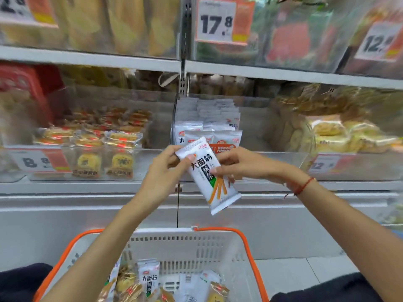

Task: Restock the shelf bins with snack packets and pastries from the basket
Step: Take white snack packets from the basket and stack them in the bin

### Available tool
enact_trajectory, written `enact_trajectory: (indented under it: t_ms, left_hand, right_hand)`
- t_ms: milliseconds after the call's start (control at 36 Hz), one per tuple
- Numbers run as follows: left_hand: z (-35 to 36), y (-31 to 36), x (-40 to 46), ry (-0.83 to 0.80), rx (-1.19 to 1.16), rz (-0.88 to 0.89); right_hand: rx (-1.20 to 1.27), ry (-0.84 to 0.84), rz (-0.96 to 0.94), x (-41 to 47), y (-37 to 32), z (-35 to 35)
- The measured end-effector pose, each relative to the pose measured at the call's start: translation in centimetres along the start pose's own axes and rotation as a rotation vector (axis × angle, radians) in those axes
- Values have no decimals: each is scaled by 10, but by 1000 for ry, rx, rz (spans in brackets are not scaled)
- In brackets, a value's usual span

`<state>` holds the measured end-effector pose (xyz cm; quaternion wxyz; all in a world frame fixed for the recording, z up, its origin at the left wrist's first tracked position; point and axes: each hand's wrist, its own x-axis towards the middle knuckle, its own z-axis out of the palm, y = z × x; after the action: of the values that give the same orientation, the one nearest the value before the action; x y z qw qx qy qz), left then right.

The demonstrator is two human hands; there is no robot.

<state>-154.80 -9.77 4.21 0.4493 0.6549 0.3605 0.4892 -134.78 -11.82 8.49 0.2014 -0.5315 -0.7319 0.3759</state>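
Both hands hold one white snack packet (209, 177) with black characters and orange sticks, tilted, just in front of the middle shelf bin. My left hand (168, 168) pinches its upper left end. My right hand (235, 164) grips its right side. Behind it, the clear bin (261, 155) holds several matching white packets (209, 125) standing in rows. Below, the white basket with orange handles (192, 243) holds more white packets (150, 280) and wrapped pastries (128, 284).
The bin on the left holds wrapped round pastries (98, 136) behind an 8.8 price tag (35, 162). Yellow cakes (353, 136) fill the bin on the right. The upper shelf carries bagged goods and a 17.8 tag (218, 20). A grey ledge (87, 199) runs below the bins.
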Motion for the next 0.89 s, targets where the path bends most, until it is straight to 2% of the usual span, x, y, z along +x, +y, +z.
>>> enact_trajectory:
  t_ms: [83, 139, 194, 306, 389, 528, 639, 778, 889]
  left_hand:
    - [9, 17, 14, 112, 42, 97]
    - [14, 26, 26, 136, 194, 173]
    - [21, 33, 41, 82, 435, 229]
    - [41, 42, 73, -148, 793, 317]
    - [56, 41, 95, -186, 1054, 384]
    - [62, 29, 114, -118, 1094, 390]
    - [53, 22, 118, -83, 1068, 375]
    - [48, 20, 120, -81, 1008, 383]
    - [48, 17, 120, -64, 1023, 405]
  right_hand:
    - [103, 103, 47, -9, 2, -22]
    - [152, 190, 98, -16, 7, -39]
    - [217, 273, 137, -22, 12, -58]
    - [371, 483, 240, -30, 27, -93]
    - [460, 580, 316, -23, 41, -111]
    - [314, 651, 384, 8, 53, -119]
    - [158, 573, 346, 40, 61, -113]
    - [-50, 429, 388, 79, 70, -96]
    - [-205, 468, 395, 98, 85, -89]
